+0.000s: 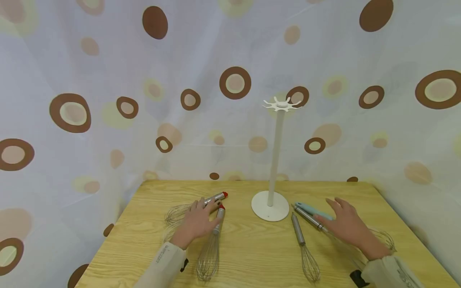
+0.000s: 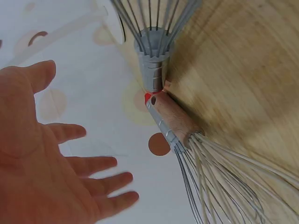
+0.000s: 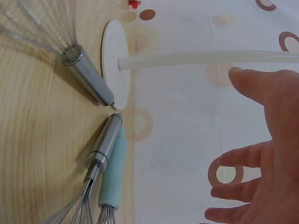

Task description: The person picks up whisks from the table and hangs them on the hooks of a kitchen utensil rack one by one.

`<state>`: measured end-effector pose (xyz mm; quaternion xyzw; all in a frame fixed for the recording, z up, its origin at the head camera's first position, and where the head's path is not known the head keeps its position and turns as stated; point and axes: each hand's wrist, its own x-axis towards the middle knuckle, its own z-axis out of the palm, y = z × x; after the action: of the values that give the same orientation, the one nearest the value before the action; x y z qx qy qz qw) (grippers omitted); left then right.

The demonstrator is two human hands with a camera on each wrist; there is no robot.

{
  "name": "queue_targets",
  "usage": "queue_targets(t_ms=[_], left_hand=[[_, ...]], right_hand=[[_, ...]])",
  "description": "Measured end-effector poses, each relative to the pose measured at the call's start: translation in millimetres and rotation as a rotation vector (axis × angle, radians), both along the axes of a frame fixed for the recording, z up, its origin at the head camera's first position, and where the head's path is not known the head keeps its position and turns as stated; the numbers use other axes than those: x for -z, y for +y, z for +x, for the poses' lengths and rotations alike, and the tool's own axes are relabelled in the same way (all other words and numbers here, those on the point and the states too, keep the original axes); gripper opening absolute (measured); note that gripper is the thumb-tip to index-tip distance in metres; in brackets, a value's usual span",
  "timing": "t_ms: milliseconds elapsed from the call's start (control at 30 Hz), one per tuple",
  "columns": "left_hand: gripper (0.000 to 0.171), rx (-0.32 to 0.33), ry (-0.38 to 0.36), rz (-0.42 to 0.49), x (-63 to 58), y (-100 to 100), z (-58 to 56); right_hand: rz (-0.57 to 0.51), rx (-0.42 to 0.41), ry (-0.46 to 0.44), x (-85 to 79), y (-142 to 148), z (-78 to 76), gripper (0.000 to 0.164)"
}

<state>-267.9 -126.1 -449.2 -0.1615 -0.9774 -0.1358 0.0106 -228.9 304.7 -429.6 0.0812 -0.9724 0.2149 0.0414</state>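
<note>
My left hand (image 1: 199, 222) hovers with spread fingers over the whisks at the table's left. Two have metal handles with red ends: the front red-ended whisk (image 1: 218, 220) and the back red-ended whisk (image 1: 216, 197). A wooden-handled whisk (image 2: 175, 116) shows between them in the left wrist view; in the head view my hand mostly hides it. My right hand (image 1: 345, 224), fingers apart and holding nothing, is above a light-blue-handled whisk (image 1: 313, 210) and a long metal-handled whisk (image 1: 307, 217). Left of these lies a smaller metal whisk (image 1: 298, 232).
Between the two groups stands a white stand (image 1: 275, 160) on a round base (image 1: 261, 206), topped by a ring of prongs (image 1: 282, 105). The wooden table (image 1: 239, 248) backs onto a spotted curtain (image 1: 201, 48), which also hangs along both sides.
</note>
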Motion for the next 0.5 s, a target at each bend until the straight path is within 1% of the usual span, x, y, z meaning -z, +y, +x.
queue_targets(t_ms=[133, 233, 300, 500], left_hand=[[0.067, 0.080, -0.030, 0.096, -5.0, 12, -12.8], [0.067, 0.119, -0.062, 0.158, -9.7, 23, -22.6], [0.067, 0.130, -0.095, 0.206, -12.5, 30, -29.0], [0.063, 0.161, -0.204, 0.395, -19.9, 52, -43.7]], right_hand=[[-0.060, -0.009, 0.021, -7.9, -6, -4.3, 0.080], [-0.117, -0.019, 0.036, -16.8, -14, -8.9, 0.078], [-0.148, -0.022, 0.047, -23.2, -19, -13.4, 0.077], [-0.262, -0.042, 0.099, -46.0, -37, -27.2, 0.064]])
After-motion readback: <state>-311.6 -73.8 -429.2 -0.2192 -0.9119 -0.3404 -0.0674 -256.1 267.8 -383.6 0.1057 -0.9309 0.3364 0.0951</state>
